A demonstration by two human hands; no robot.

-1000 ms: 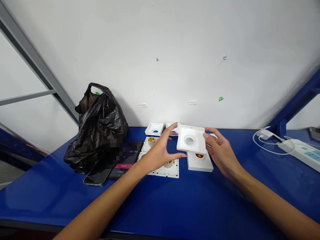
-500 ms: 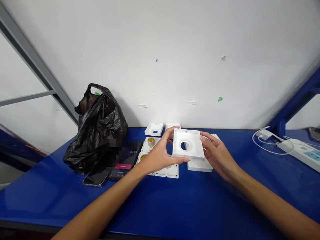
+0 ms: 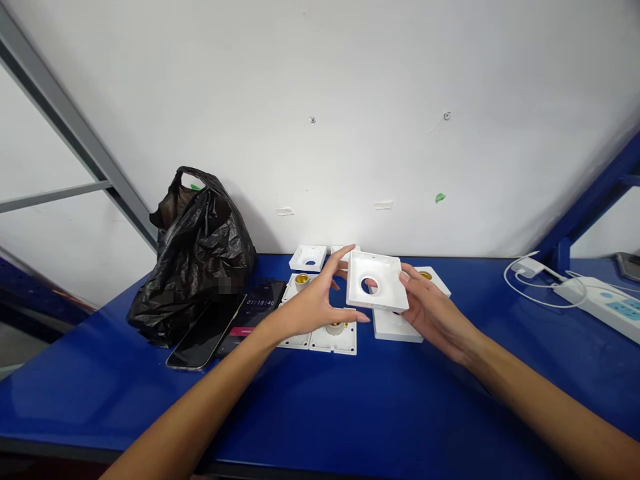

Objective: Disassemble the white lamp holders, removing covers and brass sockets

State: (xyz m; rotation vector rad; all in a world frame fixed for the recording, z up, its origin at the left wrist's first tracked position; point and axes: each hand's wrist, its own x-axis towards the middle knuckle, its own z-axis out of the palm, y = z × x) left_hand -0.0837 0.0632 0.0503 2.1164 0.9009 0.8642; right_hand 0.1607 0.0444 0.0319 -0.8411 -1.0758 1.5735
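My right hand (image 3: 437, 310) grips the right side of a white square cover (image 3: 387, 280) with a round hole, held tilted above the table. Beside the cover's left edge, my left hand (image 3: 313, 300) is open, thumb and fingers apart. Under and behind that hand lie several white lamp holder bases (image 3: 345, 345) with brass threaded sockets, partly hidden by it. Below the held cover sits a white square piece (image 3: 397, 329). Another white square piece (image 3: 441, 283), with a brass socket showing, lies behind my right hand.
Two more white covers (image 3: 303, 260) rest by the wall. At left stand a black plastic bag (image 3: 200, 253), a phone (image 3: 193, 350) and another phone (image 3: 261, 302) showing a timer. A white power strip (image 3: 605, 303) with cables lies at right on the blue table (image 3: 360, 407).
My left hand has come off the cover and moved slightly left, its fingers spreading. The cover, now held by my right hand alone, has tilted and risen a little.
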